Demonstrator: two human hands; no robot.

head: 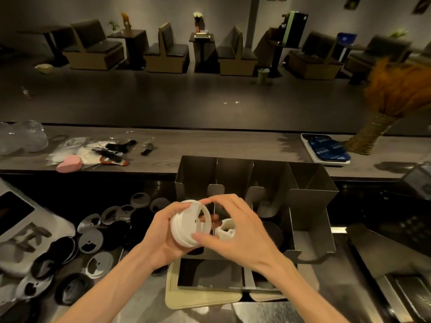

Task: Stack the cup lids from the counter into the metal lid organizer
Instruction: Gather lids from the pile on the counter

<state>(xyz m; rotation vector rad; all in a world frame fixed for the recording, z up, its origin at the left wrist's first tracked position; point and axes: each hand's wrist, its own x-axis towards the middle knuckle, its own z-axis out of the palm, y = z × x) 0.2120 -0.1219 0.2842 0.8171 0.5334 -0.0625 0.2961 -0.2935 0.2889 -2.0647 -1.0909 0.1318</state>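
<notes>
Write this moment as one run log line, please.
left hand: holds white lids | right hand: fingertips on lids | organizer: behind hands | loose lids: on counter, left

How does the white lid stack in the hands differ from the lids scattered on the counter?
The white lid stack is gripped on edge by the left hand and touched by the right hand; the scattered lids lie flat, untouched. The stack is all white; the scattered lids are black or grey. Both are round.
</notes>
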